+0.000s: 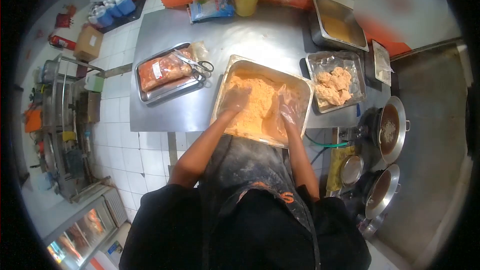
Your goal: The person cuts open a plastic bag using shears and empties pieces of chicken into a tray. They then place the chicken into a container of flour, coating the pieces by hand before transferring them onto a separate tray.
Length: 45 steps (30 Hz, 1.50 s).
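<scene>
A deep rectangular metal pan (305,86) holds a heap of orange-tinted breading flour (261,95). My left hand (236,99) is down in the flour at the left side of the pan, coated with it, and its fingers are partly buried and blurred. On the right side of the pan is my right hand (287,110), its fingers stretched forward against the flour. Clear thin plastic, which looks like a loose glove, shows around the right hand. Whether any piece lies under the flour is hidden.
Breaded pieces (334,86) sit in a metal tray (361,82) at right. Left, another tray (145,95) holds packaged raw meat (162,70) with scissors (192,62) on top. A deep pan of liquid (340,29) stands behind. Woks (392,130) are at lower right.
</scene>
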Available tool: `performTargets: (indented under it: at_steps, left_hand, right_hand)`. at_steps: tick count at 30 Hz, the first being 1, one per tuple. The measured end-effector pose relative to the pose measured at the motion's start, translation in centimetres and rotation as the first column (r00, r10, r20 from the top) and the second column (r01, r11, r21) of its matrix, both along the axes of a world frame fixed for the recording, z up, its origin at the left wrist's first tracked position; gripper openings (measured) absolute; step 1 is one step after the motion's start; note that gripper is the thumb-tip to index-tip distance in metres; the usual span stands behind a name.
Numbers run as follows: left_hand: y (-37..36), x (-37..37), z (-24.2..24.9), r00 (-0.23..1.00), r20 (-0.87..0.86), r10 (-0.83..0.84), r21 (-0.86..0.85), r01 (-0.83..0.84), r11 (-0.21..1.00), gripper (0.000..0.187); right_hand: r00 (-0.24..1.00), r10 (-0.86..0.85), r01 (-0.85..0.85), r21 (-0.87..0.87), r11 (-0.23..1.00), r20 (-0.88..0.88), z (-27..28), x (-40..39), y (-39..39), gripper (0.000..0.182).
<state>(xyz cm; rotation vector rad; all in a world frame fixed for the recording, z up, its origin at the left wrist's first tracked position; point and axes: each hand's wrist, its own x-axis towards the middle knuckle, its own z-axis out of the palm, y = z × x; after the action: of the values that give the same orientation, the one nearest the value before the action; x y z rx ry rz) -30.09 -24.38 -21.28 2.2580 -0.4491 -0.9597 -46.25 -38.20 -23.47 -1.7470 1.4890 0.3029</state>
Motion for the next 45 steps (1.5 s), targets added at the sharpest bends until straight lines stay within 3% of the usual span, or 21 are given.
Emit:
performTargets:
  at_steps: [4,6,10,12,16,17,18,20,22,23,24,25,27,28,29,30,33,36,41,43,45]
  left_hand:
    - [-1.5,-2.5,-3.6,0.969,0.245,-0.008,-0.14,0.044,0.989,0.067]
    - [-1.7,-1.4,-0.1,0.978,-0.182,-0.106,-0.201,0.069,0.977,0.067]
    - [-0.8,1.3,-2.7,0.976,-0.151,-0.155,-0.214,0.121,0.969,0.048]
    - [-1.0,2.4,-9.2,0.645,0.5,-0.578,0.263,0.523,0.811,0.046]
    - [-2.3,0.3,-9.2,0.812,0.368,-0.453,0.111,0.445,0.889,0.047]
    - [-2.2,-0.5,-4.4,0.961,0.116,-0.251,-0.176,0.268,0.947,0.047]
    - [-1.9,-1.8,-1.7,0.975,-0.204,-0.086,-0.384,0.001,0.923,0.048]
    - [-2.0,-2.0,-0.6,0.998,-0.059,-0.027,-0.434,-0.001,0.901,0.048]
    - [-1.4,-0.6,1.4,0.825,-0.555,0.102,-0.289,-0.306,0.907,0.052]
    - [-1.4,0.9,-1.7,0.827,-0.552,0.102,-0.291,-0.306,0.907,0.052]
    - [-1.2,2.4,-7.6,0.995,-0.069,-0.078,-0.316,0.053,0.947,0.053]
    - [-1.1,3.2,-10.7,0.864,0.415,-0.284,-0.16,0.377,0.912,0.055]
    - [-0.5,1.4,-8.1,0.879,0.377,-0.292,-0.161,0.373,0.914,0.055]
    - [-0.7,0.4,-6.3,0.894,0.335,-0.299,-0.167,0.369,0.914,0.055]
    - [-1.4,-0.1,-5.1,0.893,0.336,-0.301,-0.167,0.371,0.914,0.055]
    - [-2.1,-0.9,-3.9,0.981,0.092,-0.172,-0.281,0.191,0.94,0.054]
    - [-2.6,-1.6,-2.5,0.95,-0.311,0.035,-0.423,-0.171,0.89,0.053]
    - [-1.6,0.1,-3.7,0.927,-0.375,0.031,-0.448,-0.211,0.869,0.053]
    - [-2.5,-0.7,-2.3,0.94,-0.34,0.016,-0.291,-0.121,0.949,0.06]
    - [-3.0,-1.0,-10.4,0.991,0.1,0.088,-0.24,-0.061,0.969,0.068]
    - [-2.0,-0.5,-3.8,0.993,0.118,-0.022,-0.171,0.042,0.984,0.073]
  right_hand:
    - [0.858,0.272,-0.139,-0.312,0.94,0.436,-5.7,0.0,2.6,0.08]
    - [0.816,-0.047,-0.068,0.176,0.982,0.576,-5.0,1.7,2.3,0.086]
    - [0.821,-0.267,0.113,0.315,0.942,0.504,-0.3,0.4,0.0,0.081]
    - [0.841,-0.31,0.236,0.215,0.948,0.444,-9.2,-0.6,-2.9,0.077]
    - [0.907,0.04,-0.039,-0.012,0.999,0.419,-4.7,0.9,0.3,0.083]
    - [0.863,0.101,-0.031,-0.147,0.989,0.496,-4.2,1.6,1.1,0.082]
    - [0.864,0.097,-0.027,-0.146,0.989,0.494,-4.7,1.5,0.9,0.082]
    - [0.918,-0.035,0.046,-0.02,0.999,0.396,-4.4,2.5,0.3,0.08]
    - [0.734,-0.121,0.007,0.17,0.985,0.668,-2.1,0.5,-0.4,0.08]
    - [0.744,-0.265,0.086,0.306,0.948,0.613,-1.7,0.4,-1.3,0.086]
    - [0.743,-0.401,0.167,0.432,0.886,0.536,-1.5,0.4,-1.6,0.091]
    - [0.801,-0.314,0.163,0.319,0.934,0.51,-2.8,-0.3,-1.7,0.089]
    - [0.937,0.098,0.04,-0.379,0.925,0.336,-10.1,-0.3,-1.1,0.084]
    - [0.965,0.19,0.011,-0.749,0.662,0.182,-15.5,0.2,-0.3,0.082]
    - [0.973,0.084,-0.002,-0.355,0.935,0.216,-7.5,1.6,0.8,0.082]
    - [0.973,0.08,0.0,-0.353,0.936,0.214,-4.8,1.6,0.6,0.082]
    - [0.888,-0.118,-0.082,0.407,0.91,0.444,-3.2,2.0,-3.3,0.075]
    - [0.61,-0.558,0.3,0.488,0.819,0.562,1.6,1.1,-2.4,0.066]
    - [0.623,-0.344,-0.014,0.45,0.893,0.703,-8.8,0.3,-3.2,0.069]
    - [0.738,-0.251,0.114,0.252,0.961,0.626,-3.6,1.4,-1.3,0.062]
    - [0.859,0.032,0.024,-0.103,0.994,0.511,-5.5,-0.2,-3.3,0.055]
